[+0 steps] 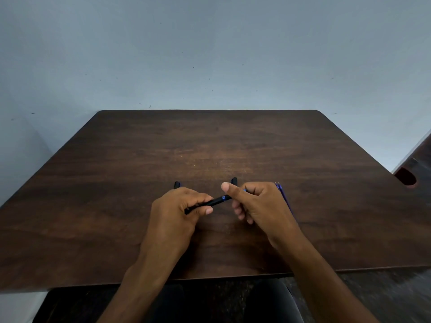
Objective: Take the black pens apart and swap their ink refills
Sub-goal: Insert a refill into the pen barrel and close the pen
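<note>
Black pen with blue metal ring [211, 202] held across both hands above the dark wooden tabletop [210, 145], mid-disassembly.

Left hand [179, 210] curled around the barrel's rear half, likely to keep it from turning; right hand [254, 203] pinching the front section just past the blue ring, thumb raised, apparently to twist or pull that part free so the refill can come out. Beyond the pen, two short black pieces: one [177, 184] just behind the left hand, another [234, 180] just behind the right thumb, probably caps set aside within reach. To the right of the pen, slim blue-purple sticks [283, 194] half hidden by the right hand, possibly refills; cannot tell for certain.
</note>
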The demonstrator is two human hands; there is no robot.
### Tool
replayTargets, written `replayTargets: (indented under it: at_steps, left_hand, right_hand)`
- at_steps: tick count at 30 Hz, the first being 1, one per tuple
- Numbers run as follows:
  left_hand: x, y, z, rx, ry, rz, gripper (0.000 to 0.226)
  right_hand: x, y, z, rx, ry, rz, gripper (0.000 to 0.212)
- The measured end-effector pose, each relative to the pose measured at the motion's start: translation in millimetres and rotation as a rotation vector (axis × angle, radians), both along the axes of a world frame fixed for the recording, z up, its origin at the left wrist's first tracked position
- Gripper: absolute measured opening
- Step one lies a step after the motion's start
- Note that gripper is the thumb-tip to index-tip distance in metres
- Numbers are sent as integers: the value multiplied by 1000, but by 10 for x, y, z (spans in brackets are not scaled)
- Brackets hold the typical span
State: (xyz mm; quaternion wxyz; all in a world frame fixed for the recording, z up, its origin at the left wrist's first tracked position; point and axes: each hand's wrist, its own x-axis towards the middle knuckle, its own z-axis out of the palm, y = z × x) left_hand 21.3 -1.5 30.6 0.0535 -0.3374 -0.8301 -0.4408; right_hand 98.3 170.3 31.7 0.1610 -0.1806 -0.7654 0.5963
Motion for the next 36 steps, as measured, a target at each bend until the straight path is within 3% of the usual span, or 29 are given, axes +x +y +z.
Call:
replayTargets:
  at_steps: [2,6,9,17,31,36]
  left_hand:
    - [-7,-21,4,-6,-8,7,28]
    - [-41,-39,5,-13,-26,25,27]
    - [-40,-28,5,-44,-28,32,27]
    - [-65,-57,-9,-80,47,22,25]
    - [-81,-55,-37,-106,92,24,24]
    - [-72,-48,-22,-116,116,15,24]
  right_hand:
    - [31,33,13,-21,5,11,45]
    - [111,163,12,-320,153,102,27]
    - [120,214,12,-224,157,89,15]
    - [91,177,17,-80,128,50,5]
    - [94,156,3,-66,111,47,12]
    - [74,104,8,128,39,-33,29]
